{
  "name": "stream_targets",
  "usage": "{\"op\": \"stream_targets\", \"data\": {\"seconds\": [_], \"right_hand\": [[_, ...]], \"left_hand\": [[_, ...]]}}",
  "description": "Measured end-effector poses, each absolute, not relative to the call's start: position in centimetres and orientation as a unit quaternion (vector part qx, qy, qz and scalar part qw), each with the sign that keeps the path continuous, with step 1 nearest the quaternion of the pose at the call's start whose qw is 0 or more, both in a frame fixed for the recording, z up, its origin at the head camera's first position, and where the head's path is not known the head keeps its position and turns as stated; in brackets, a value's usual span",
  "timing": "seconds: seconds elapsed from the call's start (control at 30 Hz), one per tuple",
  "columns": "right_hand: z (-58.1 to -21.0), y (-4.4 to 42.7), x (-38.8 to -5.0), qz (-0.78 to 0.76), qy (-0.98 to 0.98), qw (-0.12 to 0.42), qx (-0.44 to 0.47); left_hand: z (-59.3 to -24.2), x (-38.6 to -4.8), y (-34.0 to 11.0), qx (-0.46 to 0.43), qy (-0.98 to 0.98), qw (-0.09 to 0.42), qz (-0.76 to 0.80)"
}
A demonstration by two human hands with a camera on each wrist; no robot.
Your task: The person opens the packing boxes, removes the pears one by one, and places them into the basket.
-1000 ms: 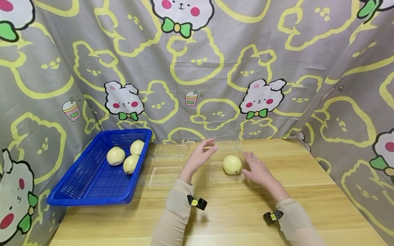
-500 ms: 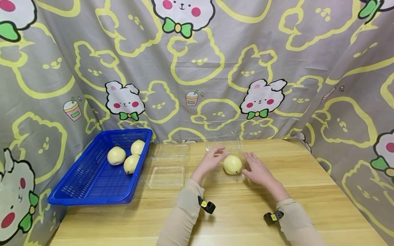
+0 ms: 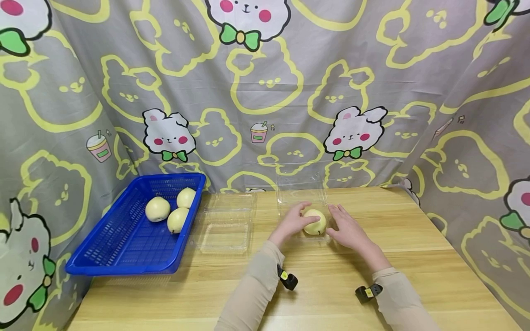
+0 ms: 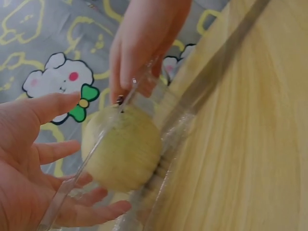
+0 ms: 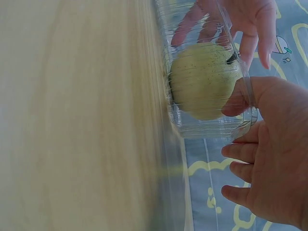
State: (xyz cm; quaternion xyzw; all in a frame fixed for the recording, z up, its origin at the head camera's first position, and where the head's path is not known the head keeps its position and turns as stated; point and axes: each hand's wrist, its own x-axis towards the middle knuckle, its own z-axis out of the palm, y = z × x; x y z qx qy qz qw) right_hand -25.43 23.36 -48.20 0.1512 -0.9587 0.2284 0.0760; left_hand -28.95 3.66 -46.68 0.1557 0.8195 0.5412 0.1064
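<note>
A pale yellow pear [image 3: 315, 223] sits in a clear plastic clamshell box [image 5: 207, 129] with its lid up at the back. My left hand [image 3: 294, 223] reaches over the box from the left. Its fingers are spread beside the pear, and the left wrist view shows a gap between thumb and fruit. On the right side my right hand [image 3: 348, 230] holds the box edge. In the right wrist view its thumb [image 5: 236, 102] lies over the rim close to the pear, with the other fingers outside the wall. Whether that thumb touches the pear I cannot tell.
A blue plastic basket [image 3: 124, 271] with 3 pears [image 3: 158, 209] stands at the left. Between it and the hands lies another open clear box [image 3: 225, 236]. A patterned grey curtain [image 3: 265, 92] closes off the back and sides of the wooden table [image 3: 331, 294].
My left hand has moved right and down, from left of the box to over the pear. The right hand has stayed at the box's right side.
</note>
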Motion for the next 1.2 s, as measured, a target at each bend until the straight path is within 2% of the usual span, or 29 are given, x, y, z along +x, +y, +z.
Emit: {"op": "stream_targets", "data": {"seconds": [0.33, 0.87, 1.2], "right_hand": [[-48.3, 23.3, -25.5, 0.226, -0.959, 0.076, 0.155], [-48.2, 23.3, -25.3, 0.224, -0.959, 0.074, 0.154], [-48.2, 23.3, -25.4, 0.224, -0.959, 0.075, 0.153]], "left_hand": [[-46.8, -28.5, 4.9, 0.163, 0.861, 0.083, 0.475], [-46.7, -28.4, 5.4, 0.141, 0.872, 0.097, 0.459], [-46.6, -28.4, 5.3, 0.133, 0.879, 0.083, 0.451]]}}
